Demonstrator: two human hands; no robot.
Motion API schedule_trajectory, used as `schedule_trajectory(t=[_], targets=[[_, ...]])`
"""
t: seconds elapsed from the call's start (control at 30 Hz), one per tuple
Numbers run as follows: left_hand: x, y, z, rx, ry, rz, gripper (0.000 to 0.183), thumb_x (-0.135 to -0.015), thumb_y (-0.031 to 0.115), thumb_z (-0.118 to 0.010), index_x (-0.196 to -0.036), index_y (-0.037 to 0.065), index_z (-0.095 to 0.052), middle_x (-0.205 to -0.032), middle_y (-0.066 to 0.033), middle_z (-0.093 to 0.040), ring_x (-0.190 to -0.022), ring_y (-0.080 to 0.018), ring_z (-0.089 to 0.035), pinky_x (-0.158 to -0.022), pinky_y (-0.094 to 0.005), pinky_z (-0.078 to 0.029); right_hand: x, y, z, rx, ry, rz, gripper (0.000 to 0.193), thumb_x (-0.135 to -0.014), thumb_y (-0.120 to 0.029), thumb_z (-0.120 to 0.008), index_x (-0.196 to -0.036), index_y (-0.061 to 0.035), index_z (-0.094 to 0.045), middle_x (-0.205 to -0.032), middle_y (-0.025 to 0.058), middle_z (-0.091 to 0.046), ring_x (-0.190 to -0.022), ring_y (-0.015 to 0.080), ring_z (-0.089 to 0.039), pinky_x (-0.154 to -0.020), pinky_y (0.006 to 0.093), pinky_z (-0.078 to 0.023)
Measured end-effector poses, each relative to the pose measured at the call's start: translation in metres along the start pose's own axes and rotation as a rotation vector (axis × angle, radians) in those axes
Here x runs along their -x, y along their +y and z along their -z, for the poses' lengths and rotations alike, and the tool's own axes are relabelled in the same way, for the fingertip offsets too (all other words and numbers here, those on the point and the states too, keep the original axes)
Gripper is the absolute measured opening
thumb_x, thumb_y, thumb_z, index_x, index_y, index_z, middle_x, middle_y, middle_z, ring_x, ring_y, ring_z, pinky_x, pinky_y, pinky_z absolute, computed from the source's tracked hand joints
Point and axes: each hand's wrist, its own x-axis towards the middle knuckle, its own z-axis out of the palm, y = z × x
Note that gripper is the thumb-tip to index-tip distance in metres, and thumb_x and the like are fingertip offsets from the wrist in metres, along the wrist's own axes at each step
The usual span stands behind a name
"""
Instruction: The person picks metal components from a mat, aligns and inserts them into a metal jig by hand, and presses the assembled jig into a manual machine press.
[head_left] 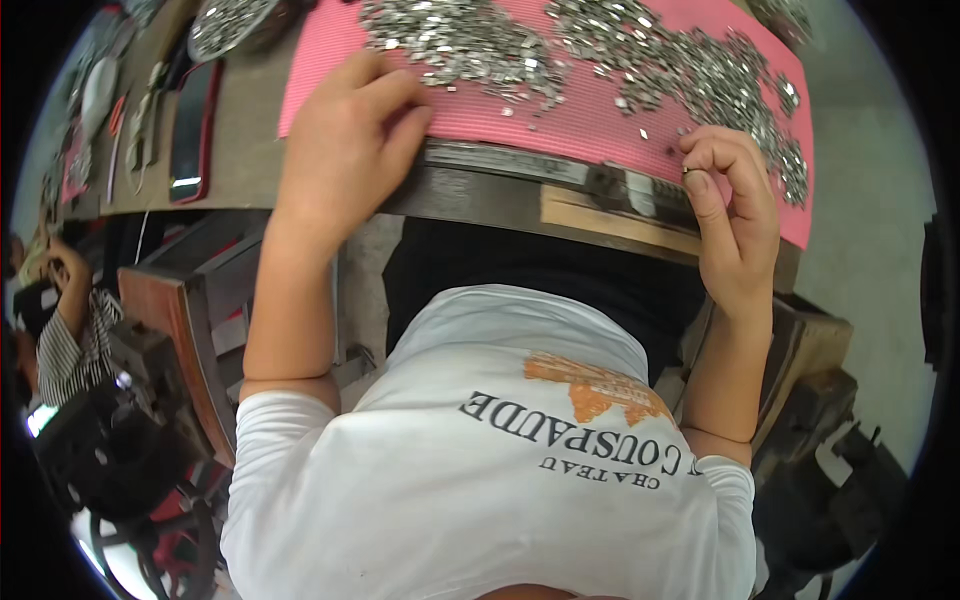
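Many small shiny metal pieces (470, 45) lie in loose piles on a pink ribbed mat (480, 120). Along the mat's near edge runs a long metal rail (505, 160), with a darker toothed section at its right. My left hand (345, 140) rests on the mat by the rail's left end, fingers curled and closed; whatever lies between the tips is hidden. Over the rail's right end, my right hand (735, 190) pinches a tiny metal piece (688, 171) between thumb and forefinger, most of it covered.
A dark phone with a red case (193, 130) lies on the table left of the mat, beside pliers-like tools (150, 115). Further back stands a clear bag or bowl of metal pieces (228, 25). Another person's arm (72, 285) shows at far left. Drawers (165, 320) sit below the table.
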Motion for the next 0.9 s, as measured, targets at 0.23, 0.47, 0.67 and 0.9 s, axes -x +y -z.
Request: schedule_trajectory(t=[0.23,0.47,0.67,0.9], targets=[[-0.02,0.009,-0.014,-0.053,-0.171,0.152,0.01,-0.081,0.012,-0.071,-0.086,0.004,-0.067,-0.083,-0.0095,-0.062,-0.072,-0.0251,-0.066,-0.068,-0.0368,-0.052,0.045,0.031,0.027,0.209,0.032,-0.12,0.009,-0.088,-0.001,-0.066,-0.096,-0.0037,-0.063,-0.101,0.0102,-0.065,-0.094,0.0295,-0.061,-0.087,0.0377,-0.046],[-0.022,-0.005,-0.012,0.142,-0.207,0.27,0.015,-0.081,0.005,-0.076,-0.092,-0.001,-0.068,-0.082,-0.0017,-0.061,-0.067,-0.0094,-0.055,-0.063,-0.026,-0.045,0.048,0.04,0.025,0.375,0.031,-0.022,0.012,-0.086,-0.002,-0.069,-0.095,-0.0057,-0.063,-0.1,0.0066,-0.065,-0.095,0.0279,-0.062,-0.087,0.0383,-0.042],[-0.023,-0.001,-0.012,0.129,-0.231,0.26,0.011,-0.082,0.003,-0.073,-0.092,-0.001,-0.069,-0.081,-0.0029,-0.061,-0.067,-0.0098,-0.056,-0.064,-0.0259,-0.046,0.043,0.044,0.022,0.419,0.012,0.018,0.015,-0.083,-0.001,-0.07,-0.095,-0.0065,-0.062,-0.098,0.0058,-0.063,-0.094,0.0273,-0.062,-0.084,0.0391,-0.042],[-0.027,0.015,-0.022,-0.076,-0.172,0.202,0.012,-0.081,0.004,-0.071,-0.092,0.0,-0.07,-0.081,-0.008,-0.065,-0.068,-0.0165,-0.062,-0.068,-0.0299,-0.05,0.038,0.049,0.014,0.505,0.026,0.077,0.018,-0.079,-0.003,-0.071,-0.095,-0.0082,-0.062,-0.097,0.0049,-0.062,-0.091,0.0253,-0.061,-0.082,0.039,-0.042]])
